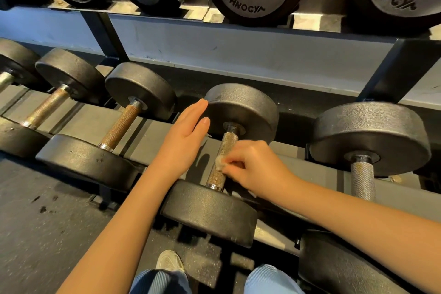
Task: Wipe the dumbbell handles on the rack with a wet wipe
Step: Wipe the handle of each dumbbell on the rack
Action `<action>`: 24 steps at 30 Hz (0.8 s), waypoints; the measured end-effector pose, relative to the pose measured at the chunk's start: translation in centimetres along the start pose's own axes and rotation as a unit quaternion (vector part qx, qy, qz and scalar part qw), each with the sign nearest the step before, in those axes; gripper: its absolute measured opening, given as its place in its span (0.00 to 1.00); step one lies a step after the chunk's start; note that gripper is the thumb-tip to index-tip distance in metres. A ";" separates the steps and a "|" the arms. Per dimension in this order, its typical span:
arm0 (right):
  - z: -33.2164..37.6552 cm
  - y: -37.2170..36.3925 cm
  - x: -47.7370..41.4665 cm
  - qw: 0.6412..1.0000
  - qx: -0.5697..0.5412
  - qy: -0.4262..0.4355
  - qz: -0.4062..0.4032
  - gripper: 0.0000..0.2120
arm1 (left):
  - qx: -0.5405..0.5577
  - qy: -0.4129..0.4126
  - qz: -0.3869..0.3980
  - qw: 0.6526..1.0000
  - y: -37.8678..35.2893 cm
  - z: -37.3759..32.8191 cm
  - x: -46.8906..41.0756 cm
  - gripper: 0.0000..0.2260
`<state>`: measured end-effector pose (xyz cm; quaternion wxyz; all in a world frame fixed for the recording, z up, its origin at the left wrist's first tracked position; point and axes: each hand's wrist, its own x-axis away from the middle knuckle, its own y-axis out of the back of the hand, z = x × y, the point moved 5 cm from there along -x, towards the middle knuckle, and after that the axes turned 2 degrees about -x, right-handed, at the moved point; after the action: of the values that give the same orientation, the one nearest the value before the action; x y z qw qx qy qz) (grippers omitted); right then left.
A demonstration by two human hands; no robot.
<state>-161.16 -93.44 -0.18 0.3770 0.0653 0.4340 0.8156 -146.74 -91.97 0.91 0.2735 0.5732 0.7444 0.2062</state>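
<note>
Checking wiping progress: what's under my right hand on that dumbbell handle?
A crumpled wet wipe, pinched by the right hand against the knurled handle. The handle's stretch beneath wipe and fingers is covered and cannot be seen.

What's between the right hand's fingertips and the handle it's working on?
A small crumpled wet wipe, pinched by the right hand against the knurled handle. Nothing else sits there, as the head view shows.

Dark speckled rubber floor point(55, 229), scuffed with black marks point(43, 209), lies under warm indoor light.
</note>
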 end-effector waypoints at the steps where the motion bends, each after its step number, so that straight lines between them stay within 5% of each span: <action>1: 0.2 -0.3 0.1 1.000 0.000 0.009 0.026 0.08 | -0.001 0.000 0.000 1.000 0.0 0.0 0.0 0.21; 7: -1.2 2.0 -1.4 0.995 0.060 -0.057 -0.053 0.08 | 0.005 -0.002 0.005 1.000 0.1 -0.2 0.1 0.21; 11: -1.1 1.3 -0.4 0.994 -0.039 -0.099 0.008 0.06 | 0.006 0.001 -0.058 0.998 1.1 -0.6 0.8 0.14; 17: -0.2 3.1 -0.6 0.964 -0.209 -0.126 -0.103 0.06 | 0.114 0.015 0.074 0.991 0.2 -2.3 3.0 0.08; 24: 0.7 3.3 -0.5 0.959 -0.255 -0.123 -0.034 0.09 | 0.114 0.017 0.037 0.993 0.5 -2.3 2.2 0.06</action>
<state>-162.33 -94.47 2.91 0.4588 0.0521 0.1641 0.8717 -148.25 -89.68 2.58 0.1854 0.6243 0.7459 0.1398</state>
